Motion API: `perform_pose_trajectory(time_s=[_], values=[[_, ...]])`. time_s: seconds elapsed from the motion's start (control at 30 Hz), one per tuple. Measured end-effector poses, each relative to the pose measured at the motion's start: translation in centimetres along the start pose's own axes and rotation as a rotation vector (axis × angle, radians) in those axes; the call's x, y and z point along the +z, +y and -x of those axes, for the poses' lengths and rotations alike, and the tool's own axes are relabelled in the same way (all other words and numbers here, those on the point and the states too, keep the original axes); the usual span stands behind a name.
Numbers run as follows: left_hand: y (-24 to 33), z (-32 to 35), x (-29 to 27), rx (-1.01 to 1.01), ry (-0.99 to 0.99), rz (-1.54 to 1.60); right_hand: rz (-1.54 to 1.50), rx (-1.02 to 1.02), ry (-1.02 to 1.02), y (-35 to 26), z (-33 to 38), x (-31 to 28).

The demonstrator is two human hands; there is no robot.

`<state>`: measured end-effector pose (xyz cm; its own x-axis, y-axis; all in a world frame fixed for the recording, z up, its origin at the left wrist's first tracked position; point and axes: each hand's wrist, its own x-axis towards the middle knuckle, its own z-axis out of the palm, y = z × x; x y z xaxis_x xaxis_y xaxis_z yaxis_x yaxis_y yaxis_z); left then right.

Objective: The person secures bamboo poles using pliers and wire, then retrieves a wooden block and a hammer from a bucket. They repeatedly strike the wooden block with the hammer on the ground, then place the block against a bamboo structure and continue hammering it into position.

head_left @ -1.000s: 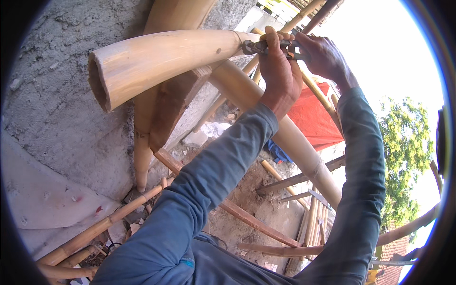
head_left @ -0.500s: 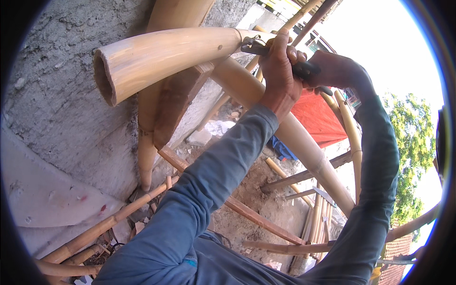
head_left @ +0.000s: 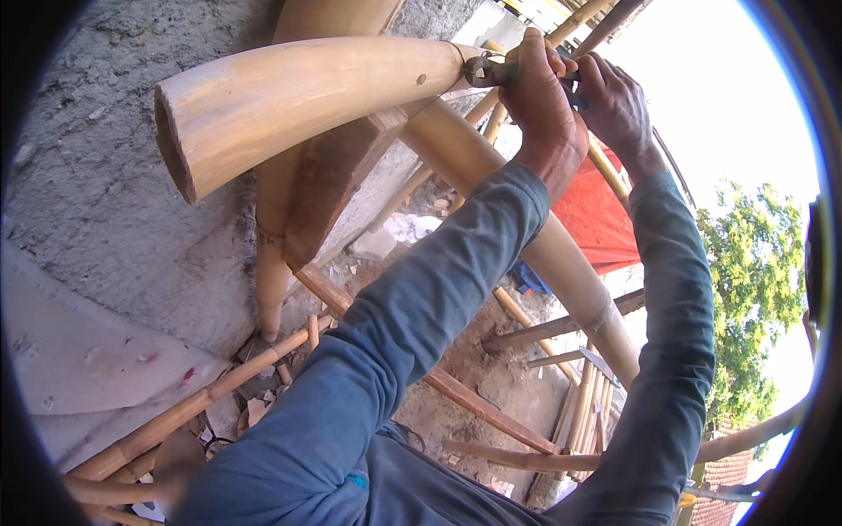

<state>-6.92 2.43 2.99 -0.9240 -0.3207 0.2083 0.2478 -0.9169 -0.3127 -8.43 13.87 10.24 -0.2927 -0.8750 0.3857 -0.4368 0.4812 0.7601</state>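
A thick bamboo pole (head_left: 307, 88), cut open at its left end, slants across the upper part of the view. Thin dark wire (head_left: 460, 60) loops round it. Against the wire sit the jaws of dark metal pincers (head_left: 481, 72). My left hand (head_left: 542, 110) is closed round the pincers' handles, close behind the jaws. Just to its right, my right hand (head_left: 617, 103) has its fingers curled round the handle end. Both hands partly hide the handles. Below the pole, a wooden plank (head_left: 338, 188) stands on edge, touching or very near its underside.
A rough concrete wall (head_left: 114, 202) rises at left. Another thick bamboo pole (head_left: 561, 254) runs diagonally beneath my forearms. Lower down are a long wooden batten (head_left: 491, 408), thin bamboo poles (head_left: 197, 403) and rubble on the ground. A red tarp (head_left: 596, 219) hangs beyond, with a tree (head_left: 745, 298) at right.
The pincers have turned and shifted slightly right and up. My right hand has swung from a bent-over wrist to a straighter one, its forearm moving left. My left hand stays wrapped on the handles.
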Motion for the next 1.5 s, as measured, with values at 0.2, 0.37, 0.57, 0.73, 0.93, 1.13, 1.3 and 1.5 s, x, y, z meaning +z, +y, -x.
perform_pose_trajectory(time_s=[0.2,0.37,0.57,0.73,0.93,1.13,1.3,1.5], values=[[1.8,1.7,-2.0,-0.152,-0.108,-0.074,-0.155,0.351,-0.443,-4.2,0.0,-4.9],[2.9,3.7,-2.5,-0.192,-0.231,-0.113,-0.285,0.373,-0.655,-5.7,-0.5,-8.7],[2.0,3.3,-1.3,-0.119,-0.182,-0.098,0.273,0.201,-0.206,-7.7,0.9,-8.0],[1.6,3.5,-1.4,-0.164,-0.235,-0.009,0.293,0.327,-0.232,-8.9,1.5,-7.4],[1.5,2.9,-1.7,-0.199,-0.297,0.103,0.275,0.273,-0.092,-8.6,1.2,-7.0],[1.2,2.4,-2.1,-0.316,-0.377,0.268,0.380,0.136,-0.036,-7.0,0.4,-8.0],[1.6,2.3,-3.1,-0.255,-0.315,0.053,0.062,0.378,-0.372,-6.2,-0.3,-7.2],[3.6,4.0,-1.6,-0.294,-0.133,0.025,-0.402,0.666,-0.947,-5.6,-3.0,-10.3]])
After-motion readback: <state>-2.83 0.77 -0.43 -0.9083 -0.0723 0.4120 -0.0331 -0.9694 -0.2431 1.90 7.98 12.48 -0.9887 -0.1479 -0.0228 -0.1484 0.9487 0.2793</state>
